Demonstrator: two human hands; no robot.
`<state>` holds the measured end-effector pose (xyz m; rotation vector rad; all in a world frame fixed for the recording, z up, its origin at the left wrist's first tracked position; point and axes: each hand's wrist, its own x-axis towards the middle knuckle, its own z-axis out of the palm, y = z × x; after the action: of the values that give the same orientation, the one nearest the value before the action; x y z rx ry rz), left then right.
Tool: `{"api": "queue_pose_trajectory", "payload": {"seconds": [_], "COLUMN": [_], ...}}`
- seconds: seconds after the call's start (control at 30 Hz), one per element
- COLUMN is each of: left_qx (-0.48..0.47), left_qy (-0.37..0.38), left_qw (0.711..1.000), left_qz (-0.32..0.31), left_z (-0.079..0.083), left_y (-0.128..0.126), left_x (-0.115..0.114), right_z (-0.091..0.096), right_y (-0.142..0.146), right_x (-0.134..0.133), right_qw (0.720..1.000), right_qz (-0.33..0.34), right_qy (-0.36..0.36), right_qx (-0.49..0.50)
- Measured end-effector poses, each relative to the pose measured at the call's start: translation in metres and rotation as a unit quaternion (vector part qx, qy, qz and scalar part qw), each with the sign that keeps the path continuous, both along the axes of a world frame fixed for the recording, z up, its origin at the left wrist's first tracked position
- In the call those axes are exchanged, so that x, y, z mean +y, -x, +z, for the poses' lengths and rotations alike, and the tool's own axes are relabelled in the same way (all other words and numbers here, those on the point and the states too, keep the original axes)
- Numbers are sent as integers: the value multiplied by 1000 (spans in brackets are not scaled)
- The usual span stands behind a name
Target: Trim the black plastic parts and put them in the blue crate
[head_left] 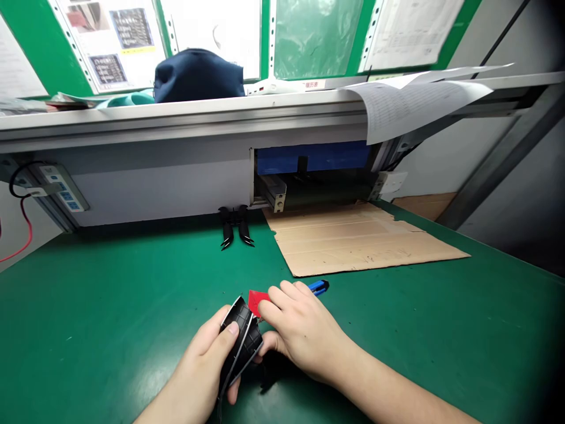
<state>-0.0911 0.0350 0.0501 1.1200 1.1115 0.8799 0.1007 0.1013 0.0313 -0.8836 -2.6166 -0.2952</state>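
Left hand was wrapped around a black curved part with a textured face and a pale edge strip, thumb across the front, other fingers underneath. Grip was closed on it. The part sat low in the centre of my view, held just above the green table, tilted on edge.

Right hand came in from the right and touched the same part. Thumb and forefinger were pinched narrow on a small red tab at the part's top edge. The remaining fingers curled toward the part's right side; I couldn't tell whether they bore on it.

A blue-handled tool lay on the table just behind the right hand, partly hidden by the knuckles. I couldn't tell what kind of tool it was.

Farther back, a flat sheet of cardboard lay on the table, right of centre, its far edge at the opening under the shelf. Left of it, two small black pointed parts stood close together near the grey back panel, well apart from both hands.

On the shelf above were a dark blue cloth bundle at left and loose printed sheets draped over the edge at right. A power strip was fixed to the frame at far left, with a red wire hanging below it.
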Motion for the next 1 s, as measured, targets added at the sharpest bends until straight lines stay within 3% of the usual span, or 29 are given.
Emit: {"api": "queue_pose_trajectory", "payload": {"seconds": [0.33, 0.43, 0.47, 0.53, 0.63, 0.7, 0.87, 1.0], "left_qx": [133, 133, 132, 130, 131, 133, 110, 69], "left_qy": [-53, -63, -53, -20, 12, 7, -64, -76], "left_qw": [989, 989, 990, 990, 988, 989, 992, 994], "left_qz": [28, 15, 16, 44, 82, 71, -14, -25], "left_z": [3, 5, 5, 4, 1, 1, 3, 0], "left_y": [-3, -4, -4, -4, -3, -2, -1, 0], "left_x": [-5, -8, -9, -12, -15, -15, -6, 1], "right_z": [-10, -8, -5, 3, 17, 22, 18, 22], "right_y": [5, 1, -2, -9, -24, -37, -59, -39], "right_x": [-3, -1, -1, 1, 7, 17, 44, 28], "right_qw": [996, 992, 981, 933, 861, 853, 903, 928], "right_qz": [-10, 44, 82, 157, 184, 162, 63, 73], "right_qy": [41, 116, 172, 307, 426, 423, 302, 215], "right_qx": [-78, -21, 17, 102, 209, 259, 299, 295]}}
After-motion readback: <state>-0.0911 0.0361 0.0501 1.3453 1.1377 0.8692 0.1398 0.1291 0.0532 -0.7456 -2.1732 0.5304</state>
